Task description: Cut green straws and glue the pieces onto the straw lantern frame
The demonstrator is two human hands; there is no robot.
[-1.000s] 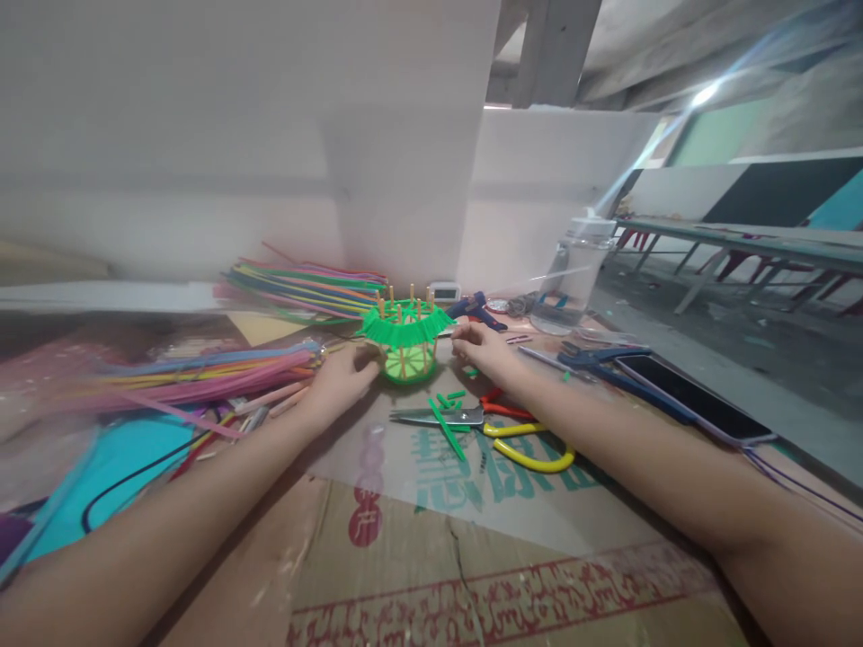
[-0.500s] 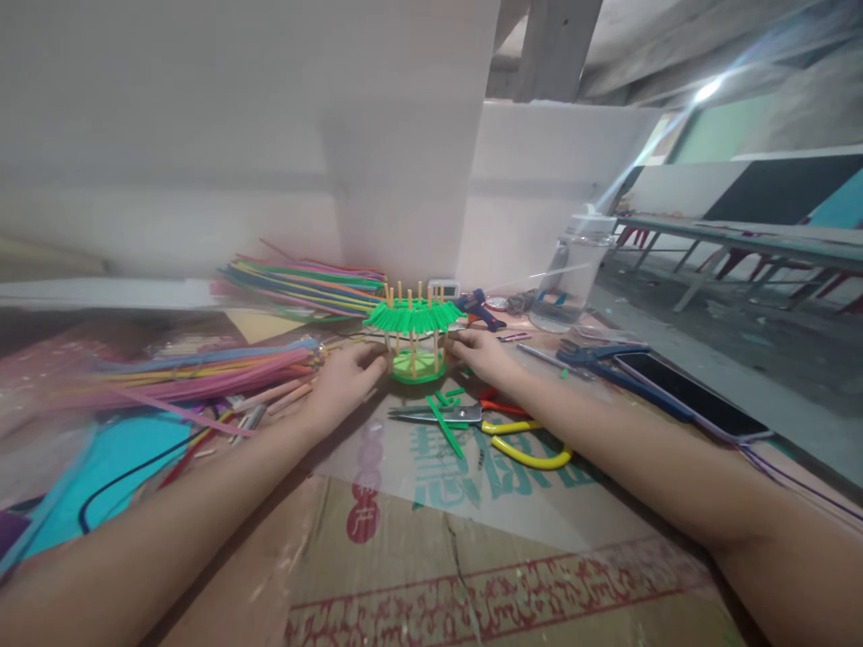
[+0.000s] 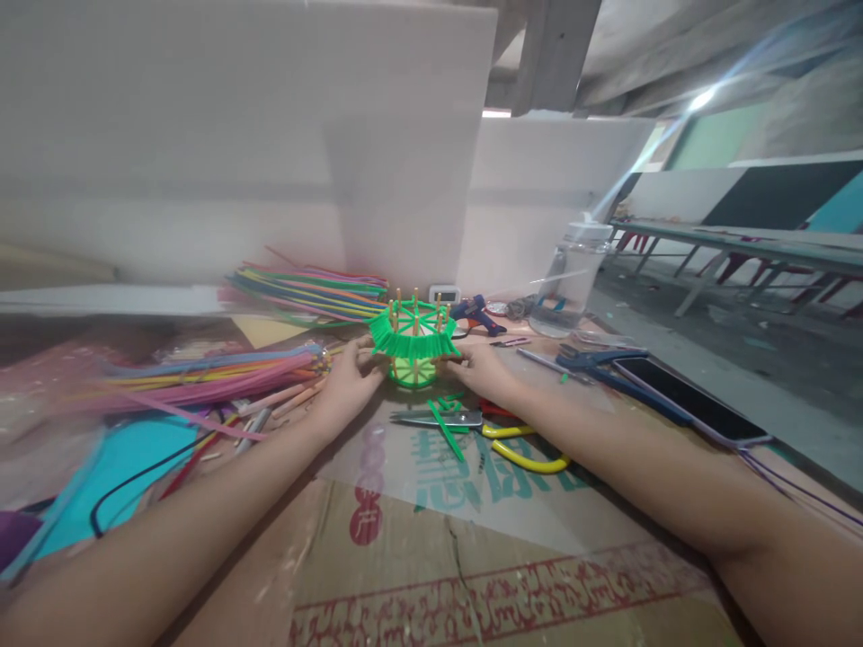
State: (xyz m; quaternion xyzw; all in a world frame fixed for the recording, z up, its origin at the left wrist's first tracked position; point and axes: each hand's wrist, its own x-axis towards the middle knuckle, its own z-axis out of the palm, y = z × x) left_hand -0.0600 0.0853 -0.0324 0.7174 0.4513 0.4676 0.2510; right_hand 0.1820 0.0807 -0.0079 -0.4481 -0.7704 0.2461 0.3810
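Observation:
A small green model (image 3: 413,337) with thin wooden posts and a fringed green upper ring sits in the middle of the work surface. My left hand (image 3: 351,377) grips it from the left, fingers at the posts under the fringe. On the other side my right hand (image 3: 486,373) holds it too, its fingertips partly hidden by the fringe. Just in front lie scissors (image 3: 519,447) with yellow and red handles, their blades pointing left. Several cut green strips (image 3: 446,429) are scattered by the blades.
Bundles of coloured stems (image 3: 310,289) lie at the back left, and pink ones (image 3: 249,377) nearer. Behind on the right are a glue gun (image 3: 480,314) and a clear bottle (image 3: 570,279). Dark-handled pliers (image 3: 640,386) and a phone (image 3: 694,400) lie right.
The model has tilted toward me, so its spoked upper ring now shows and the fringe sits lower. Both hands have stayed at its sides.

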